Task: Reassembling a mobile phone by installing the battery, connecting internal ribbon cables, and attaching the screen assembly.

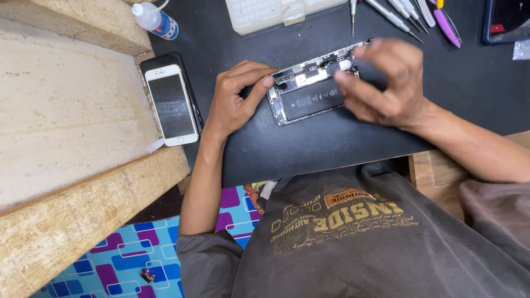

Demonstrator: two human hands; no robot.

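I see one opened phone [312,88] lying at a slant on the black mat [309,149], near its middle, between my two hands. Its back is off: a long black battery fills most of the shell, with a strip of small silver and white parts along the upper edge and a thin metal frame around it all.

My left hand [234,99] rests at the phone's left end, fingers curled together and the thumb tip pressed against the frame corner. My right hand [386,83] hovers over the right end, blurred, fingers bent and loosely spread; I cannot tell whether they pinch anything.

To the left lies one white phone [171,105], screen up, stacked on one dark phone [190,83]. At the top edge I count about five screwdrivers [395,16], one purple tool [446,25], one white bottle [155,19] and one pale tray [265,14].
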